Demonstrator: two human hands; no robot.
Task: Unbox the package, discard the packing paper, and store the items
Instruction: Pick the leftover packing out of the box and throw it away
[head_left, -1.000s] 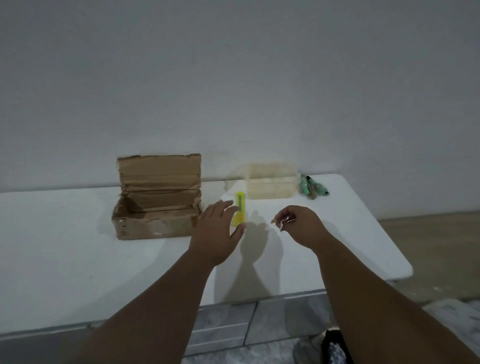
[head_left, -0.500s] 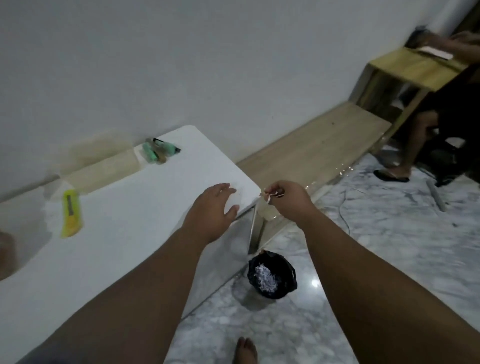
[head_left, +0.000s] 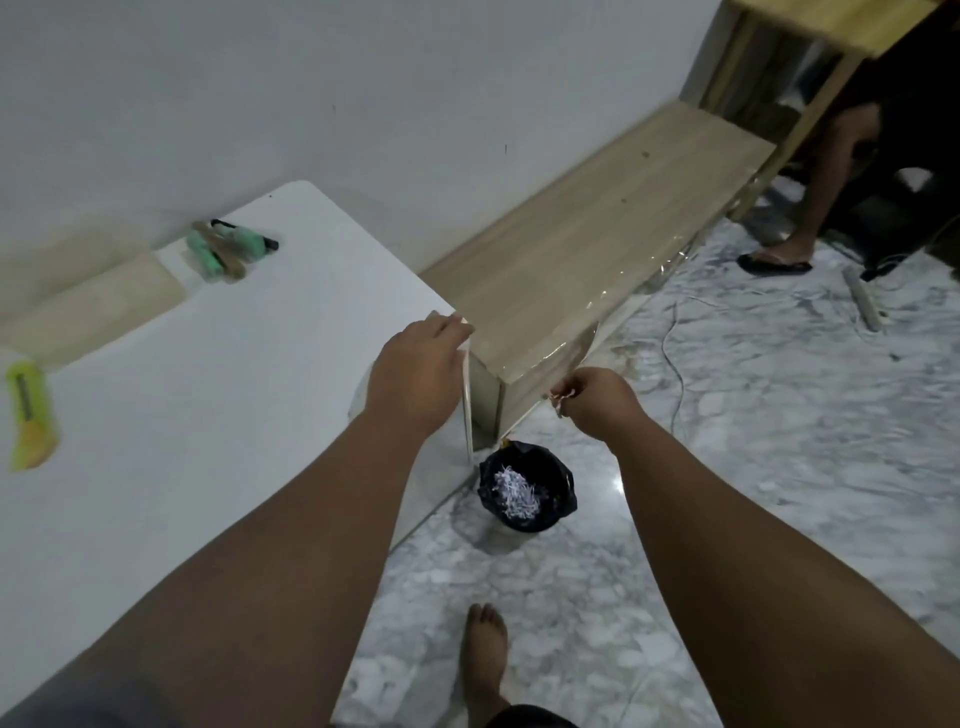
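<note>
My right hand (head_left: 597, 402) is pinched shut on a small scrap of packing paper (head_left: 560, 399), held above and slightly right of the black-lined bin (head_left: 527, 491) on the floor. The bin holds white shredded paper (head_left: 514, 493). My left hand (head_left: 415, 371) rests with fingers spread on the right corner of the white table (head_left: 208, 395), holding nothing. A yellow box cutter (head_left: 28, 410) lies at the table's left edge of view. Green-wrapped items (head_left: 228, 249) lie by the wall beside a clear plastic container (head_left: 93, 306). The cardboard box is out of view.
A low wooden bench (head_left: 597, 244) runs along the wall right of the table. My bare foot (head_left: 483, 660) stands on the marble floor below the bin. Another person's leg and sandal (head_left: 774, 260) are at the far right, with cables on the floor.
My view swung right from the box to the table's corner and the bin. My left hand left the yellow cutter. My right hand carried the paper scrap out over the bin.
</note>
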